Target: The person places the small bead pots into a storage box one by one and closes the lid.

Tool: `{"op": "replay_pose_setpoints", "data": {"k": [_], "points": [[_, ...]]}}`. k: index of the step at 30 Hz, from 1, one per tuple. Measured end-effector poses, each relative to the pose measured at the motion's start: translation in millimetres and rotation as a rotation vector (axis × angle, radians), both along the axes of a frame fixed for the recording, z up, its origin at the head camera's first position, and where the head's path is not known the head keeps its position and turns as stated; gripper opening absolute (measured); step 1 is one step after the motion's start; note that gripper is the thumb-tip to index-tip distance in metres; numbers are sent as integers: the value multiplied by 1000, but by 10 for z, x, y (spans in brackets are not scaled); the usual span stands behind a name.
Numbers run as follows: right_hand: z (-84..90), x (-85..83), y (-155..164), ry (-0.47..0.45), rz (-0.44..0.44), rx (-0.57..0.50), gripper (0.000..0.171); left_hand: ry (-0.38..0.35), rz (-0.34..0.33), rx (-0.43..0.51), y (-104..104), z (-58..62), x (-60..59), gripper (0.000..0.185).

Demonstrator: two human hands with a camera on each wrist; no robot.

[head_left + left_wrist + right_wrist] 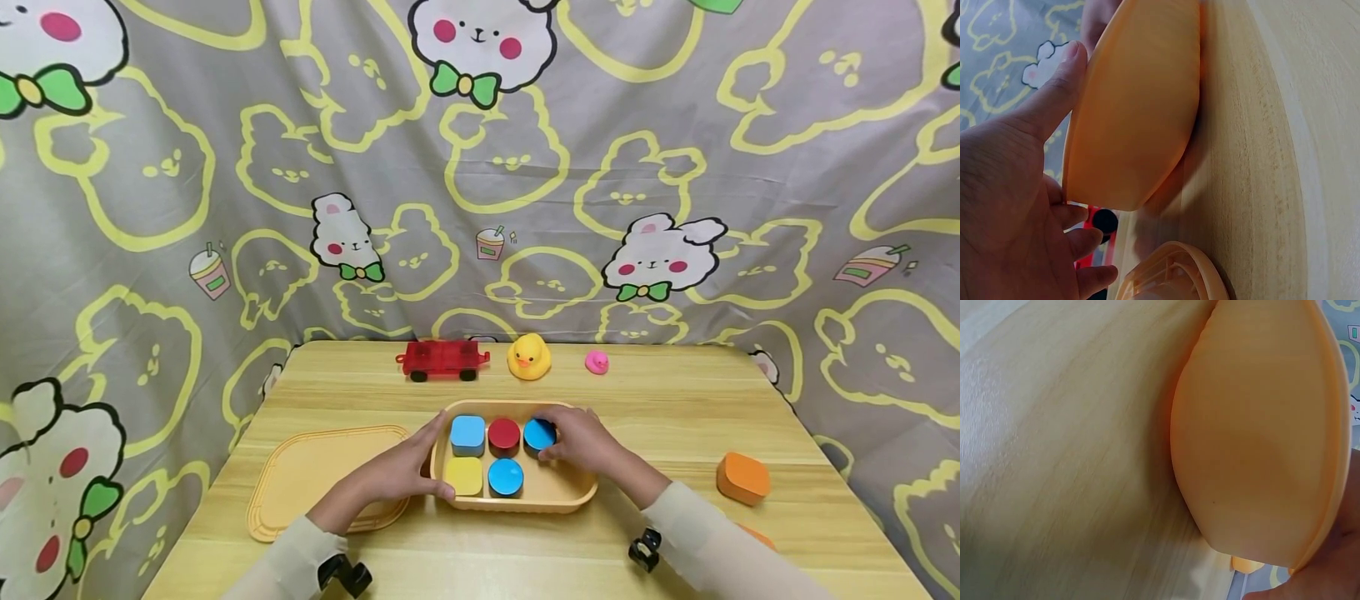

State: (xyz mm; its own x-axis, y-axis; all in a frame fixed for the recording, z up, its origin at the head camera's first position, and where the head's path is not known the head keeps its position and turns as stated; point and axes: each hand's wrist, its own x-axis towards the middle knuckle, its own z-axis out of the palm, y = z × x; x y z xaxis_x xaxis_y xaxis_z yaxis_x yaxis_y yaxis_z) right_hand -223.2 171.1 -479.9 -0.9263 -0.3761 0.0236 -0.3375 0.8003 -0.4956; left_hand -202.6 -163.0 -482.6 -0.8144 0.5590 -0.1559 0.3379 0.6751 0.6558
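Head view shows a grey cartoon-print cloth (540, 229) behind a wood-grain table (675, 400). On the table sits a pale-orange oblong box (547, 477), its matching lid (322, 475) lying flat to the left, partly behind the left arm. The left hand (397, 467) grips the box's left end, thumb along the near rim. The right hand (588, 437) reaches over the right side; its grip pinches a round blue block (537, 437) inside, at the far side. Behind the box stands a red toy wagon (442, 360); an orange block (744, 479) lies well to the right, and a yellow rubber duck (529, 358) sits beside the wagon. Also in the box are a light-blue square block (468, 436), a yellow square block (463, 476), a red round block (504, 437) and a second blue disc (506, 477). Smallest is a pink toy duck (597, 362), right of the yellow one.
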Motion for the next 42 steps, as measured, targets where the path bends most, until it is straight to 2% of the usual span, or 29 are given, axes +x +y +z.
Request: {"op": "replay_pose_setpoints", "data": {"k": [5,12,21,26,36,42], "points": [[7,2,-25,-19,-18,38,59,-2,1,6,1,2,2,124],[27,15,-14,-10,-11,27,59,-9,-7,18,-16,1,13,123],[78,58,109,-44,37,-122,57,-3,-8,22,-10,0,13,123],[135,102,235,-6,49,-154,59,-7,1,16,-7,0,11,123],[330,214,609,93,-3,-176,58,-6,-6,19,-11,1,19,123],[397,310,923,92,-54,-185,62,1,-11,11,-6,0,22,123]]}}
